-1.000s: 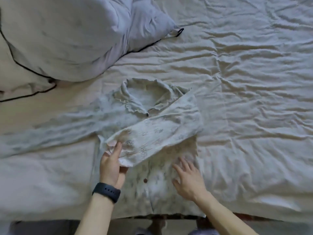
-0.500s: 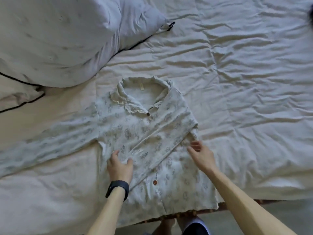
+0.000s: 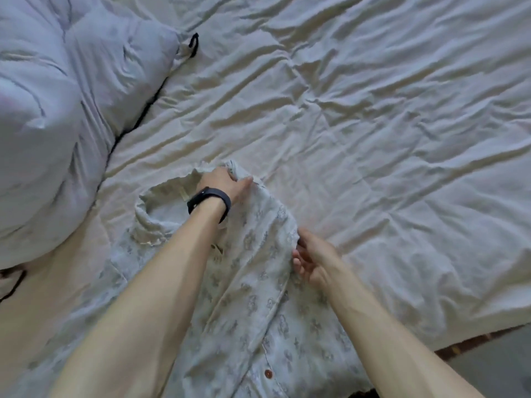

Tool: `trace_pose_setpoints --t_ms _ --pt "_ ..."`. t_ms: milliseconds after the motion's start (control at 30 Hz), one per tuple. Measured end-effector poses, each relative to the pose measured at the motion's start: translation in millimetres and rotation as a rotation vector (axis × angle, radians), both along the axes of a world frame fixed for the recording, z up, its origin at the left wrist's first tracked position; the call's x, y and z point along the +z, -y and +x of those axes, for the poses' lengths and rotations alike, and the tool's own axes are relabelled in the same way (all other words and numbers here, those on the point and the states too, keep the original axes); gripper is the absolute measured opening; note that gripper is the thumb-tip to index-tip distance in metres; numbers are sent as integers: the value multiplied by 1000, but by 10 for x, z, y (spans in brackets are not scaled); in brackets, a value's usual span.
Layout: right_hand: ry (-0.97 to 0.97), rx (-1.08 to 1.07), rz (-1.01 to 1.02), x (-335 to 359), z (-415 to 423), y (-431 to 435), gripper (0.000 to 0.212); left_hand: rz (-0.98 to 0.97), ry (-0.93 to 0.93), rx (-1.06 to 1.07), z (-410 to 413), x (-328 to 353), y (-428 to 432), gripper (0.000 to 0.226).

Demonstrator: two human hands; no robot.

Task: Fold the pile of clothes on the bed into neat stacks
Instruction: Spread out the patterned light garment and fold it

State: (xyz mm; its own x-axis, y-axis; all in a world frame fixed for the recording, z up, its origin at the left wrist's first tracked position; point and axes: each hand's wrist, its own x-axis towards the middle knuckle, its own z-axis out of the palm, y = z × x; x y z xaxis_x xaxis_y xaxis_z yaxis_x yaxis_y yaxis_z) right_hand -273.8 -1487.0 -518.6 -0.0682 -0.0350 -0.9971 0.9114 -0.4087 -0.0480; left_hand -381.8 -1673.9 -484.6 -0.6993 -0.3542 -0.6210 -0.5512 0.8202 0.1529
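A person is working on a patterned shirt (image 3: 258, 311) at the near edge of the bed.

The shirt is lying button-side up on the wrinkled pale sheet (image 3: 373, 139), its collar (image 3: 149, 214) pointing away from the person and one reddish button (image 3: 268, 373) showing low on the placket. The left hand (image 3: 227, 183), with a dark band (image 3: 209, 199) on its wrist, is reaching across to the far shoulder beside the collar and bunching the cloth in curled fingers. The right hand (image 3: 313, 258) is gripping the shirt's right edge lower down, fingers tucked round the fold of fabric. A sleeve is lying folded diagonally across the shirt front between the two arms. A puffy pale duvet (image 3: 57, 110) with dark piping is sitting heaped on the bed to the left, near the collar. A strip of grey floor (image 3: 494, 363) is showing past the bed's corner.
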Motion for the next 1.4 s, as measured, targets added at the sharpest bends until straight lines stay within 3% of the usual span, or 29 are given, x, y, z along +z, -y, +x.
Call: trace_pose_setpoints --t_ms 100,233,300,400,533,600,667,767,867,1000,1067,1233,1300,1400 --pt "11 -61 -40 -33 105 0 21 36 83 -115 -227 -65 107 30" --pt "-185 -224 110 -58 294 51 12 273 38 109 -401 -192 179 17" --pt "-238 -137 146 -50 396 138 16 303 19 146 -399 -260 177 12" --pt "-182 -15 110 -65 460 212 19 249 16 110 -330 -356 168 14" --pt "-87 -146 23 -91 339 164 40 224 110 57 -303 -327 140 29" --pt "-45 -173 24 -130 279 153 40 236 152 56 -298 -315 167 42" --pt "-46 -207 15 -174 248 167 32 225 158 25 -301 -293 175 33" --pt "-136 -218 37 -222 269 211 26 208 47 -10 -278 -291 156 16" --pt "-249 -123 84 -161 325 192 26 223 -90 44 -141 -292 44 24" --pt "-423 101 304 72 600 116 35 127 -524 193 498 -152 -11 28" --pt "-474 238 390 195 875 75 38 85 -618 267 1084 -75 29 23" --pt "-238 574 159 251 1657 186 46 -72 -327 415 2799 2 258 36" --pt "-182 687 91 204 1924 300 49 -131 -83 397 3327 11 385 57" --pt "-249 794 131 95 2212 494 43 -142 290 247 3842 2 580 76"
